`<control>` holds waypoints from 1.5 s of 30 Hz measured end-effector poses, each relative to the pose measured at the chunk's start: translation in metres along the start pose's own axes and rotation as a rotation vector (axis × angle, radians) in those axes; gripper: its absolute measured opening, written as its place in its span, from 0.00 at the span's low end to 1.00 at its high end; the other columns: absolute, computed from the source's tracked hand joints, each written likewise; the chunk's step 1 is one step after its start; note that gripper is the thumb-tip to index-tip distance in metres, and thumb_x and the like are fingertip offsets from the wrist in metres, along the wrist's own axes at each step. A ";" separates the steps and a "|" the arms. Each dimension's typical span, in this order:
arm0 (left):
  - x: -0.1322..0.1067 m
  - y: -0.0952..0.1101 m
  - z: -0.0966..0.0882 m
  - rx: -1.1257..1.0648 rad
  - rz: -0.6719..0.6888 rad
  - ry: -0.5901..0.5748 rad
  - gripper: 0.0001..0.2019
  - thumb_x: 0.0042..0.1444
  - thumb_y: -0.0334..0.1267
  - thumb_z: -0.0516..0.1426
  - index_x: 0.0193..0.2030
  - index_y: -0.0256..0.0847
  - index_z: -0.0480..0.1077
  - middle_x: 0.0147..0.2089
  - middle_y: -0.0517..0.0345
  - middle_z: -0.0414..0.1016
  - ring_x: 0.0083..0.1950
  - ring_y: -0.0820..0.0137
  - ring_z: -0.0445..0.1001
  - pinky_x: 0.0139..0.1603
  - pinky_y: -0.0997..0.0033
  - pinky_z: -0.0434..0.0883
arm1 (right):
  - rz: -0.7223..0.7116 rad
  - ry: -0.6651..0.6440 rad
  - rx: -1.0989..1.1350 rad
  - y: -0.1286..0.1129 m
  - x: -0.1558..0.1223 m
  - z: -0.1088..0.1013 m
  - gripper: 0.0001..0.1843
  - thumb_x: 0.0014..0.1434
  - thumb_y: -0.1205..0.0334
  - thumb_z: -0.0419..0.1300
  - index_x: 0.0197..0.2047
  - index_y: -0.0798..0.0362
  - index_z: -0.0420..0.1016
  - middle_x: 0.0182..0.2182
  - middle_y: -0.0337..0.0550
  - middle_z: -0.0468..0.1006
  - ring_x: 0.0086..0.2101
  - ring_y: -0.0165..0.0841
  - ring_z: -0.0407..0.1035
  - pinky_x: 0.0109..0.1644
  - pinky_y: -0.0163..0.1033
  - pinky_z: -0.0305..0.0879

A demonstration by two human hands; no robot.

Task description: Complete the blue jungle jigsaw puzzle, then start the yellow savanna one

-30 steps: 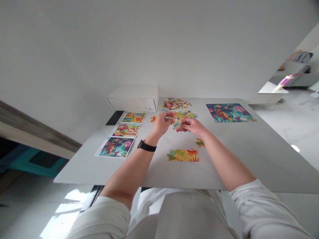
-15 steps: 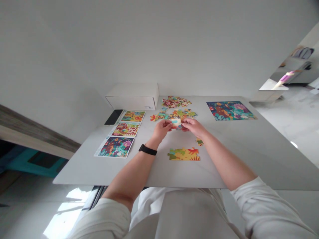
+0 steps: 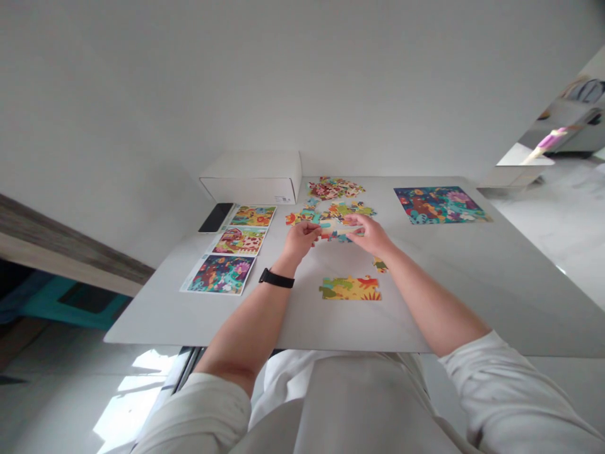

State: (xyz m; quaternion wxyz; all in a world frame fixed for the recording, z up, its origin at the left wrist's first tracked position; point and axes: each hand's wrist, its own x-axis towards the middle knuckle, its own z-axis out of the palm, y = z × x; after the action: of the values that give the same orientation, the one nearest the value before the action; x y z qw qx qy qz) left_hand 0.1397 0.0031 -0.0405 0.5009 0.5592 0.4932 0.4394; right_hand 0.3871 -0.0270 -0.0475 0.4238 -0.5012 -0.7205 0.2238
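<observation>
Both of my hands meet above the middle of a grey table (image 3: 472,296). My left hand (image 3: 301,238), with a black watch at the wrist, and my right hand (image 3: 369,232) pinch a small joined cluster of puzzle pieces (image 3: 336,228) between them. Just beyond my hands lie loose puzzle pieces (image 3: 347,210) in a heap, with a second heap (image 3: 334,187) farther back. Nearer to me sits a partly built strip of puzzle (image 3: 350,287), and a single loose piece (image 3: 379,264) lies beside my right forearm.
A finished blue puzzle (image 3: 439,204) lies at the back right. Three picture cards (image 3: 236,243) run in a row on the left, with a black phone (image 3: 216,217) and a white box (image 3: 253,175) behind them. A white wall stands past the table.
My hands have moved a little farther away over the table with the joined pieces, which now lie flatter between my fingers. The camera has tilted slightly.
</observation>
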 end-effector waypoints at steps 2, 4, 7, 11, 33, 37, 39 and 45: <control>-0.002 0.001 0.001 0.008 0.001 -0.022 0.08 0.54 0.37 0.69 0.36 0.38 0.77 0.28 0.59 0.78 0.27 0.75 0.72 0.26 0.76 0.66 | -0.106 -0.032 -0.076 -0.008 -0.003 0.001 0.31 0.58 0.63 0.69 0.64 0.43 0.74 0.63 0.49 0.78 0.59 0.44 0.75 0.56 0.51 0.79; -0.004 0.001 0.002 0.014 -0.001 -0.042 0.07 0.55 0.37 0.68 0.36 0.38 0.77 0.28 0.58 0.78 0.27 0.74 0.72 0.26 0.75 0.66 | -0.193 -0.062 -0.140 -0.017 -0.005 0.002 0.32 0.58 0.63 0.70 0.65 0.43 0.73 0.65 0.50 0.76 0.63 0.45 0.71 0.64 0.54 0.74; -0.004 0.000 0.003 0.006 0.010 -0.078 0.09 0.54 0.39 0.69 0.36 0.39 0.77 0.28 0.58 0.78 0.26 0.74 0.72 0.27 0.74 0.67 | -0.223 -0.085 -0.213 -0.026 -0.006 0.002 0.29 0.61 0.64 0.68 0.65 0.45 0.74 0.64 0.51 0.76 0.65 0.45 0.69 0.72 0.57 0.64; 0.001 -0.006 0.004 0.013 0.026 -0.113 0.12 0.54 0.43 0.70 0.39 0.38 0.78 0.29 0.57 0.79 0.27 0.73 0.73 0.29 0.72 0.70 | -0.188 -0.084 -0.267 -0.028 -0.007 0.003 0.27 0.63 0.63 0.66 0.65 0.45 0.74 0.63 0.52 0.77 0.65 0.47 0.69 0.73 0.58 0.62; 0.006 -0.020 -0.004 0.653 0.618 -0.247 0.14 0.58 0.33 0.66 0.52 0.43 0.78 0.63 0.44 0.79 0.67 0.53 0.74 0.72 0.48 0.67 | 0.020 -0.147 -0.497 0.003 -0.004 0.008 0.20 0.65 0.65 0.64 0.59 0.48 0.81 0.58 0.53 0.80 0.59 0.47 0.73 0.68 0.56 0.68; 0.012 -0.028 -0.002 0.706 0.631 -0.287 0.14 0.59 0.33 0.64 0.52 0.44 0.79 0.63 0.44 0.79 0.67 0.53 0.74 0.72 0.48 0.67 | 0.026 -0.182 -0.565 0.004 -0.005 0.007 0.15 0.67 0.63 0.64 0.56 0.47 0.84 0.57 0.51 0.81 0.58 0.47 0.73 0.67 0.55 0.68; 0.014 -0.030 -0.003 0.722 0.640 -0.294 0.12 0.61 0.34 0.63 0.52 0.44 0.79 0.63 0.45 0.79 0.68 0.54 0.74 0.72 0.47 0.67 | 0.028 -0.190 -0.585 0.003 -0.006 0.006 0.15 0.67 0.62 0.64 0.54 0.47 0.85 0.58 0.49 0.82 0.58 0.48 0.73 0.66 0.56 0.68; 0.018 -0.032 -0.002 0.756 0.654 -0.313 0.12 0.61 0.33 0.61 0.50 0.44 0.80 0.62 0.43 0.80 0.66 0.52 0.75 0.70 0.46 0.68 | 0.031 -0.237 -0.609 -0.001 -0.007 0.007 0.13 0.68 0.61 0.63 0.51 0.44 0.87 0.54 0.47 0.85 0.56 0.47 0.75 0.65 0.56 0.68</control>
State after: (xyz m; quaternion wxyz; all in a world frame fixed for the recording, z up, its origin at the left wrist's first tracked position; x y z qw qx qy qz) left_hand 0.1366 0.0217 -0.0718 0.1684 0.8848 0.3363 0.2751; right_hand 0.3814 -0.0331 -0.0530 0.1641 -0.5863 -0.7909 0.0614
